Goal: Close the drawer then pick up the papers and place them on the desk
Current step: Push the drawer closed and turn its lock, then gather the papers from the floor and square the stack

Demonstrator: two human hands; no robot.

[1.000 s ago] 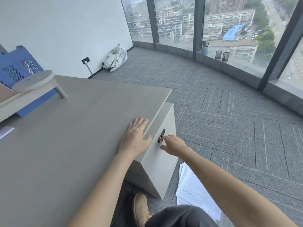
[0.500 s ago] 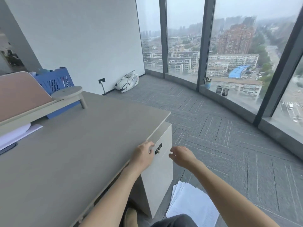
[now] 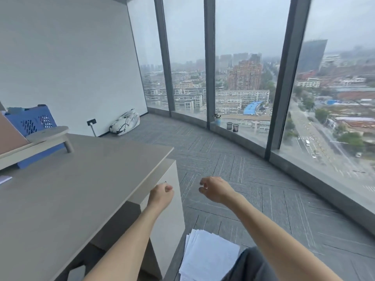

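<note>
Left hand sits lower centre of the frame, fingers curled loosely, holding nothing, right at the desk edge in front of the drawer face. Whether it touches the drawer front, cannot tell. Drawer front looks flush under the desk top, closed; its lock is hidden but for a dark speck above the knuckles. Right hand hangs in the air just right of the left, over carpet, fingers half curled and slack, empty, touching nothing. Papers lie in a loose white stack on the floor at bottom centre, beside the drawer unit, partly covered by a dark trouser leg. Desk fills the lower left. On it at left: a wooden stand with a blue crate behind. White bag on the floor against the wall, centre left. Two mesh cups and a small plant on the window sill, centre right.
</note>
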